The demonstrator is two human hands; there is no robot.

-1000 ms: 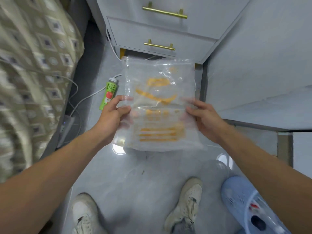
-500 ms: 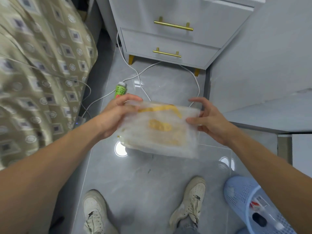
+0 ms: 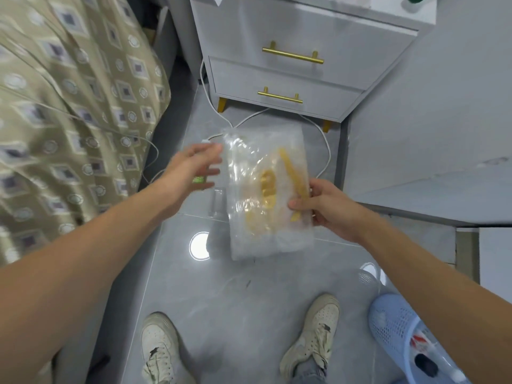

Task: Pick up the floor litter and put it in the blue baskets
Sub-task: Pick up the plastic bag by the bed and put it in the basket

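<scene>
No readable text; orange print on clear crinkled plastic bag (image 3: 266, 195) too blurred to make out.

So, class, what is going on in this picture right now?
A person stands on a grey tiled floor holding a clear plastic bag with yellow print. The right hand pinches its edge; the left hand, fingers open, is beside it. A blue mesh basket with some litter waits by the right foot.
</scene>
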